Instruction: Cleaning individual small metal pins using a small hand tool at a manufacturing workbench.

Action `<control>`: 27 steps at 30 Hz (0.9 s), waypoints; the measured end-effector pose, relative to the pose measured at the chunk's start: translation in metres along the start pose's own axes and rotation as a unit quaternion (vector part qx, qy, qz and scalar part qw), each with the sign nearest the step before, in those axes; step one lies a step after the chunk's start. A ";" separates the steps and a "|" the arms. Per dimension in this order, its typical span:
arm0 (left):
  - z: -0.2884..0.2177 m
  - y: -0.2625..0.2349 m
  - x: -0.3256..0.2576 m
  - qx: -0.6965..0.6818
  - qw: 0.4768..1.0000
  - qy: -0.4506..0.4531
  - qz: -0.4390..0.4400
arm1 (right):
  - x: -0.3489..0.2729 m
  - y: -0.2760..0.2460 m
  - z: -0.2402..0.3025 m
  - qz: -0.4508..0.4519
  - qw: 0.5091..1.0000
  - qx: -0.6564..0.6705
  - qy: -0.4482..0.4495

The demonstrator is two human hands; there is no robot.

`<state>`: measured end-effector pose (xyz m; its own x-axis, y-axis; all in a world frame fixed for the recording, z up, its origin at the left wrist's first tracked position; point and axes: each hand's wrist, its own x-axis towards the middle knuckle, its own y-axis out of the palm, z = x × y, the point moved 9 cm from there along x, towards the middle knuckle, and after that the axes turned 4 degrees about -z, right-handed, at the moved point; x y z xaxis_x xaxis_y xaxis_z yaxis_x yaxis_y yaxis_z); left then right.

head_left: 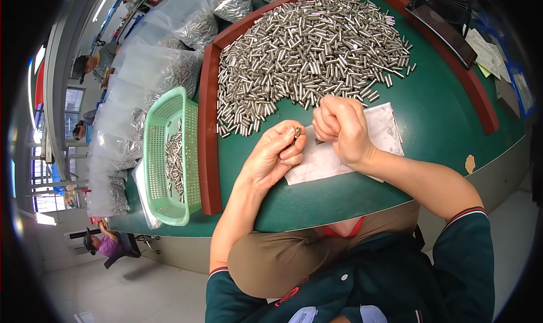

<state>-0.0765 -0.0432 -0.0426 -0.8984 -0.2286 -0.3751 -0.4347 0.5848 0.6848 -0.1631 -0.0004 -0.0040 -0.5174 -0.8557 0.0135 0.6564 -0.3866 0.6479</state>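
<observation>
Steel pin point(297, 132) pinched in left hand point(275, 156) fingertips, right hand point(341, 128) fisted, perhaps gripping something, above white paper point(331, 156), pin heap point(311, 51) behind.

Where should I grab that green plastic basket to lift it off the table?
Grip the green basket by its long left rim, coming from the left. That rim is free and faces the plastic bags, while the right wall sits close against the red table border. Metal pins lie loose inside, so keeping it level probably matters.
</observation>
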 end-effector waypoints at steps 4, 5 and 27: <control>-0.004 0.000 -0.003 -0.016 1.000 0.002 -0.024 | 0.001 0.001 -0.001 0.006 1.000 0.002 0.003; -0.008 -0.001 -0.007 -0.043 0.998 0.003 -0.040 | 0.000 0.002 -0.001 0.008 1.000 0.002 0.004; -0.097 0.023 -0.045 0.741 0.494 0.393 -0.231 | -0.049 0.057 0.023 0.250 0.885 -0.279 -0.277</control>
<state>-0.0525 -0.0947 0.0506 -0.7246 -0.4945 0.4799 -0.6051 0.1234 -0.7865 -0.1136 0.0274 0.0498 -0.1745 -0.7273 0.6637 0.9681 -0.2499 -0.0193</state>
